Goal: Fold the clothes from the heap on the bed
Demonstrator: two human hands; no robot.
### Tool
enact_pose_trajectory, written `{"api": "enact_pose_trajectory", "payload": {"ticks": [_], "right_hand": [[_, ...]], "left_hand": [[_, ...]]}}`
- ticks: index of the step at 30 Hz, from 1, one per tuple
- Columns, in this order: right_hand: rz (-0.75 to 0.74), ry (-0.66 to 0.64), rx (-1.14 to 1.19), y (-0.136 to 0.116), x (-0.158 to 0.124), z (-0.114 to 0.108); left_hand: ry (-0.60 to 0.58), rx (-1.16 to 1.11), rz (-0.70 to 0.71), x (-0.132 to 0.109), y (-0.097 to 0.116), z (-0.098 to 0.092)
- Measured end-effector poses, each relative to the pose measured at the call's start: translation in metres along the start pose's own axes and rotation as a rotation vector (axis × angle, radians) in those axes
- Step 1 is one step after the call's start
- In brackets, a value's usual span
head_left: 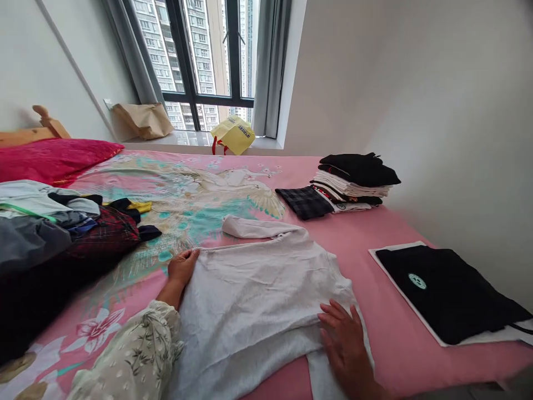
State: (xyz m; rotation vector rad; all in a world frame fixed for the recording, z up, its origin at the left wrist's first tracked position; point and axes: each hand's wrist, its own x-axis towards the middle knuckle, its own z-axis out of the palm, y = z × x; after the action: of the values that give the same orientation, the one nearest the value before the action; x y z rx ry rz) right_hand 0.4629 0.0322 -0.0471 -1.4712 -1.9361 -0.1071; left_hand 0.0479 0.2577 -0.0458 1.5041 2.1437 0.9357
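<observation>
Pale grey long-sleeved top (266, 291) laid out across the pink bed (395, 355)

The pale grey long-sleeved top lies on the near middle of the bed, somewhat rumpled; its long axis runs roughly left to right, the straight hem edge towards the left and the shoulder end towards the right; its far sleeve (256, 226) is bent back over the sheet, cuff pointing left, while its near sleeve (322, 378) runs down towards the wearer.

The left hand (182, 268) is closed on the top's far left corner, pinching the cloth between thumb and fingers; the right hand (343, 336) is spread, palm down, on the cloth near the shoulder end, gripping nothing.

Left of the top sits a jumbled heap of clothes (37, 244), with a red pillow (54, 158) behind it; beyond the top, to the right, stands a stack of folded clothes (353, 180), a black-and-grey checked garment (303, 201) at its left side; nearer on the right lies a folded black garment (453, 294) with a round pale emblem, resting on something white; a brown paper bag (145, 119) and a yellow bag (233, 135) with red handles stand by the window.
</observation>
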Motion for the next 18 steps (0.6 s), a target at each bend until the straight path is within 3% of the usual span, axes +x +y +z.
{"api": "enact_pose_trajectory", "payload": {"ticks": [4, 6, 8, 13, 15, 18], "right_hand": [[0.044, -0.065, -0.03, 0.0, 0.003, -0.015], [0.144, -0.093, -0.034, 0.01, 0.003, -0.015], [0.317, -0.025, 0.017, 0.024, 0.0, -0.011], [0.763, 0.285, 0.341, 0.046, -0.009, -0.001], [0.84, 0.31, 0.433, 0.05, -0.004, -0.003], [0.903, 0.196, 0.467, 0.059, 0.01, -0.011]], "left_hand": [[0.004, 0.061, -0.009, 0.01, -0.005, 0.004], [0.012, 0.117, -0.025, 0.014, -0.005, 0.006], [0.012, 0.165, -0.062, 0.016, -0.003, 0.006], [-0.014, 0.162, -0.099, 0.012, 0.01, 0.0], [-0.011, 0.126, -0.096, 0.006, 0.014, -0.005], [-0.013, 0.026, -0.074, -0.011, 0.017, -0.016]]}}
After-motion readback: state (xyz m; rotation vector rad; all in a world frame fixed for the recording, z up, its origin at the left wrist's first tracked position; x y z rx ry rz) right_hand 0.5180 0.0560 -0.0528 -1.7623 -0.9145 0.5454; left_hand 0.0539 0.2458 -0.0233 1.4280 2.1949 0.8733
